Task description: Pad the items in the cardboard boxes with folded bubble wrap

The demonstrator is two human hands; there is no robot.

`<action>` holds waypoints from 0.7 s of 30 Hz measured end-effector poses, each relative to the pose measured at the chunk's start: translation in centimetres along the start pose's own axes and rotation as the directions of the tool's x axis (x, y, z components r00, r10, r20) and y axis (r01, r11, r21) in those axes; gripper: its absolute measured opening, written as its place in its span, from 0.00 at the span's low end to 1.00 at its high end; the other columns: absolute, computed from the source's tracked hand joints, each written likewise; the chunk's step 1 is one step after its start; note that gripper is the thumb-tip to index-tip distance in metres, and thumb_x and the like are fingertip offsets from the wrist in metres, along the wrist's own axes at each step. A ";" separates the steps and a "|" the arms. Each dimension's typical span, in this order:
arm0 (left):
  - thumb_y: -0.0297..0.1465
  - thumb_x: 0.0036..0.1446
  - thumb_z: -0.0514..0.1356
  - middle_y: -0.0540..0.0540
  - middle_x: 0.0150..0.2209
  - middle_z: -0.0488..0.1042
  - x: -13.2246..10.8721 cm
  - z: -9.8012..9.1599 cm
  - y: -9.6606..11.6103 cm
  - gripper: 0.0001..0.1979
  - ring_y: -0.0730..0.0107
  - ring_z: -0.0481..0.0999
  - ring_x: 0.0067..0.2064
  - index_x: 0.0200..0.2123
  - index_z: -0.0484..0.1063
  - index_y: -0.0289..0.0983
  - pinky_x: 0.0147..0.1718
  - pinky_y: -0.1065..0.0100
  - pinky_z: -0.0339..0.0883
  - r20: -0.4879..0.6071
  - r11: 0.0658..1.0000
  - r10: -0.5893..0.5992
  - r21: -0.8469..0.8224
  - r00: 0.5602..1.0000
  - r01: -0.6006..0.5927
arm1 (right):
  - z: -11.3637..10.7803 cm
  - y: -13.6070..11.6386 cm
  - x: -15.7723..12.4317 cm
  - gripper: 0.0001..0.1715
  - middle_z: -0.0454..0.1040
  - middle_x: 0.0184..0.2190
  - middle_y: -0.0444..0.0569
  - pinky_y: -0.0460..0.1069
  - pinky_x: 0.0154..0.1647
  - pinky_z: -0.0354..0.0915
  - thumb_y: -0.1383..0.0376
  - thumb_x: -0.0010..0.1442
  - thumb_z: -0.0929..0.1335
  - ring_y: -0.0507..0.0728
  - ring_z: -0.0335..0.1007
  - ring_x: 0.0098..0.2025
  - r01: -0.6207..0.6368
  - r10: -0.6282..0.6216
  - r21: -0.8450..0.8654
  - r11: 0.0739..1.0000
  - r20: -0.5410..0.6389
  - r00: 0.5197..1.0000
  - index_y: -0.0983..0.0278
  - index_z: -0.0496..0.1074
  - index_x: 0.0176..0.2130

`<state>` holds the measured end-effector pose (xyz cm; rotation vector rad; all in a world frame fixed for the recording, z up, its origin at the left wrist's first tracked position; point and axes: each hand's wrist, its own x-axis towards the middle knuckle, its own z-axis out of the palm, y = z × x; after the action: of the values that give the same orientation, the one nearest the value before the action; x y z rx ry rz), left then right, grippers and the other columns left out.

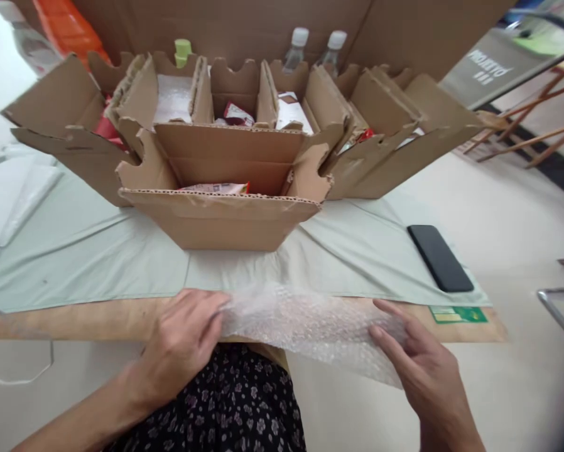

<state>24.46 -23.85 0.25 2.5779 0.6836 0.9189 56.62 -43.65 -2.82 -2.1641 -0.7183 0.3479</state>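
A clear sheet of bubble wrap stretches between my two hands over the table's front edge. My left hand pinches its left end, thumb against fingers. At the other end, my right hand has its thumb on the near face of the sheet and its fingers behind, partly hidden by the plastic. Just beyond the sheet stands an open cardboard box with a printed packet inside.
Several cardboard bins with packets stand in a row behind. A black phone lies at right, near a green card. Clear plastic bags lie at left on the pale green cloth. Bottles rise behind the bins.
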 end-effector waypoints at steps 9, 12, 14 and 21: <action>0.22 0.72 0.50 0.36 0.51 0.79 17.1 9.5 5.0 0.20 0.54 0.79 0.52 0.63 0.66 0.33 0.49 0.55 0.72 0.067 0.878 0.427 0.209 0.902 -0.432 | 2.8 1.0 -7.3 0.36 0.84 0.43 0.49 0.47 0.42 0.76 0.52 0.37 0.83 0.57 0.80 0.42 -0.411 0.634 0.709 0.573 -0.066 0.770 0.62 0.80 0.45; 0.20 0.70 0.51 0.33 0.65 0.69 15.4 10.3 4.9 0.24 0.47 0.65 0.69 0.66 0.63 0.35 0.63 0.47 0.64 -0.001 0.884 0.449 0.148 0.893 -0.444 | 4.9 1.0 -8.6 0.34 0.84 0.42 0.49 0.48 0.45 0.75 0.51 0.38 0.84 0.57 0.79 0.42 -0.455 0.597 0.758 0.467 0.109 0.795 0.62 0.80 0.43; 0.19 0.67 0.53 0.33 0.65 0.70 12.3 10.0 4.2 0.23 0.47 0.63 0.70 0.64 0.66 0.34 0.64 0.46 0.64 0.009 0.899 0.431 0.076 0.902 -0.430 | 5.5 1.6 -9.2 0.33 0.84 0.40 0.51 0.51 0.47 0.75 0.49 0.40 0.83 0.59 0.79 0.42 -0.497 0.526 0.736 0.460 0.225 0.820 0.62 0.81 0.43; 0.23 0.65 0.58 0.29 0.60 0.71 5.2 10.9 2.5 0.14 0.43 0.69 0.64 0.53 0.73 0.33 0.58 0.43 0.72 0.153 0.975 0.218 0.016 0.964 -0.223 | 5.6 4.3 -10.5 0.27 0.84 0.38 0.55 0.55 0.49 0.72 0.47 0.51 0.79 0.62 0.77 0.41 -0.550 0.287 0.575 0.606 0.486 0.825 0.64 0.84 0.41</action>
<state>35.96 -24.60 -4.09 2.7596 0.3792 0.7700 47.22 -48.64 -9.63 -1.4997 -0.1516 1.1027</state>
